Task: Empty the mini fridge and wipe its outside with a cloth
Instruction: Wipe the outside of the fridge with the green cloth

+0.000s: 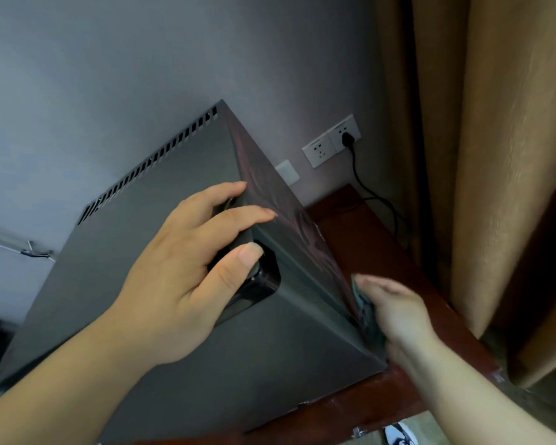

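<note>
Up close, one grey mini fridge (161,175) stands on a reddish-brown wooden table (398,261), seen from above with one corner towards the camera. Its back is near a grey wall (109,75). Only its outside shows, so what it holds cannot be told. A single row of vent slots (151,162) runs along the far edge of its top face, and one dark recess (267,281) is sunk into that face near the corner.

Two bare hands are on it. The left hand (180,268) lies palm down on the top face, its fingers nearly straight and reaching over the edge, the thumb tip resting at the rim of the recess. It grasps nothing and only presses on the casing. The right hand (395,309), somewhat blurred, is beside the fridge's dark, glossy side with its fingers stretched out. It presses one grey-green cloth (365,306) flat against that side, low down near the front corner.

On the wall behind are two white socket plates (331,141) side by side and one smaller plain white plate (288,171) below them to the left. One black plug (347,139) sits in the right-hand socket, and its cable (360,181) hangs down towards the table. A brown curtain (495,155) hangs at the right.
</note>
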`<state>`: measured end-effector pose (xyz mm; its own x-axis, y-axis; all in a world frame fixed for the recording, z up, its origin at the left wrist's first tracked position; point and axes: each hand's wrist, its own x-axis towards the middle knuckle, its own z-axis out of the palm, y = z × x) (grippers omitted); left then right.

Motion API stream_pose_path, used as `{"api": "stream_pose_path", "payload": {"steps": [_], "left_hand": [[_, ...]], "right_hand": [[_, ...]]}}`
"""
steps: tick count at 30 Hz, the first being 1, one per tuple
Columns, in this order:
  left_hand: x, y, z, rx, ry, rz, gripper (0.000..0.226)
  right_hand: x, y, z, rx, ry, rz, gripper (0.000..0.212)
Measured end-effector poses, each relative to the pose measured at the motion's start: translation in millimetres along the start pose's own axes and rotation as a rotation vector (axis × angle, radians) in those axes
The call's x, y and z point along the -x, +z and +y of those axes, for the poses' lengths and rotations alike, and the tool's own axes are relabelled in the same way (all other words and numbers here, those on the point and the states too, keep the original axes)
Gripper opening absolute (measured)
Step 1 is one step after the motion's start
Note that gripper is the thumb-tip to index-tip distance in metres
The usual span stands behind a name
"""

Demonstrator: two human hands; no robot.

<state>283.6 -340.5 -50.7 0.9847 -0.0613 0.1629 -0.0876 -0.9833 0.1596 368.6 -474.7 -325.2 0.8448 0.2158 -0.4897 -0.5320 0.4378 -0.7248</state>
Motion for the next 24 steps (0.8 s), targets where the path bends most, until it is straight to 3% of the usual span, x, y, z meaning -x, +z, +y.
{"api": "stream_pose_path", "payload": {"steps": [5,7,10,13,19,24], "left_hand": [[1.4,1.1,-3.1,0.006,-0.005,0.010,0.044],[1.0,1.5,-4.0,0.018,0.002,0.006,0.043],[0.8,1.6,-5.1,0.001,0.011,0.016,0.042],[1.3,3.0,-5.3,0.007,0.016,0.021,0.042],[-0.3,1.9,-5.1,0.006,0.027,0.019,0.043],[0.7,3.1,-4.9,0.014,0.016,0.017,0.044]], "right_hand": [[16.3,25.4,-11.7,0.109,-0.303,-0.181,0.010],[9.3,15.1,10.8,0.186,-0.266,-0.109,0.005],[-9.9,-20.1,46.9,0.317,-0.064,0.045,0.014],[-20.7,-39.6,53.6,0.267,-0.025,0.219,0.012],[-12.0,-8.1,37.5,0.161,-0.146,-0.054,0.002],[-36.3,-49.5,85.7,0.418,0.042,0.107,0.012]]}}
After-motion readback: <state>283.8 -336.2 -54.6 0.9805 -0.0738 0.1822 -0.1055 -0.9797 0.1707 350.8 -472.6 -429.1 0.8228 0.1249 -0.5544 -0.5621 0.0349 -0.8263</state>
